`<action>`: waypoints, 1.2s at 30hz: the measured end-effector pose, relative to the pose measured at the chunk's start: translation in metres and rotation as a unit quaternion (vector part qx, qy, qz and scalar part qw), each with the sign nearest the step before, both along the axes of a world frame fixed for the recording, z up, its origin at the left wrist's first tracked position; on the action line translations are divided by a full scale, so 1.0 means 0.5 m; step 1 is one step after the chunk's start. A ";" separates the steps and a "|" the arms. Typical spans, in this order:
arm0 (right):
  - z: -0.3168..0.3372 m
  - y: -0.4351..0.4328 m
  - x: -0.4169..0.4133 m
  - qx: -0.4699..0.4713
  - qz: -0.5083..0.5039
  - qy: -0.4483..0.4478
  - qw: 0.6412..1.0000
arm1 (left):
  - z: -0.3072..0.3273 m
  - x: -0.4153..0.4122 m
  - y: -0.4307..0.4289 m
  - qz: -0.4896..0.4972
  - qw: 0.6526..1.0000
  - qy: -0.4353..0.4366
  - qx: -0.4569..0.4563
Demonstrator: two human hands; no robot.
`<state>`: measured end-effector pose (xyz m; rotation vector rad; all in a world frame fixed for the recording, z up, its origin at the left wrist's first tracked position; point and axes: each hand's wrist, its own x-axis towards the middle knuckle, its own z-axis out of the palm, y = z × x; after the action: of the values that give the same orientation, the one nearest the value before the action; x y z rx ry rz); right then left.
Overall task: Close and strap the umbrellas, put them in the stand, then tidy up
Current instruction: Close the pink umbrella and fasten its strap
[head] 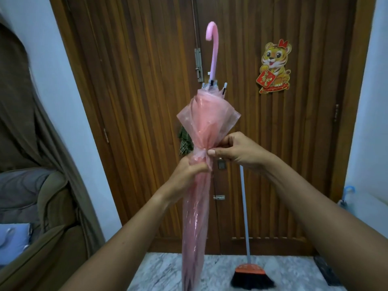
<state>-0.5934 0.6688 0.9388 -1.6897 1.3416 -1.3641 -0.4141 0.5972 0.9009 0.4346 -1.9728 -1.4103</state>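
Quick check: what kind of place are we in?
Likely a home entryway: a wooden door with a tiger sticker, a broom standing against it, and a sofa at left.

The translucent pink plastic umbrella (pixel 197 185) is showing salmon folds below its paler lilac-pink hooked handle (pixel 215 53). The ribbed brown wooden door (pixel 136 80) is bearing a yellow-and-orange striped tiger sticker (pixel 275 66) with red bow and plaque. The orange-headed, black-bristled broom (pixel 251 274) is showing a pale blue stick, and the marble floor (pixel 168 269) grey veins on white.
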 end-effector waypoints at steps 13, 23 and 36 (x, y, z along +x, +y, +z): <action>0.017 -0.017 0.059 -0.055 -0.101 0.062 0.991 | -0.033 0.008 -0.042 0.126 0.983 0.092 0.093; -0.014 -0.042 0.047 -0.032 -0.049 -0.057 0.997 | -0.012 0.050 -0.031 -0.033 0.992 0.073 0.100; -0.030 -0.054 0.055 -0.043 -0.074 -0.114 0.990 | -0.019 0.026 -0.032 0.057 0.992 0.076 0.082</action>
<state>-0.5660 0.6417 0.9236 -1.4598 1.3116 -1.6669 -0.4009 0.5812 0.8912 0.4918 -1.6925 -1.4921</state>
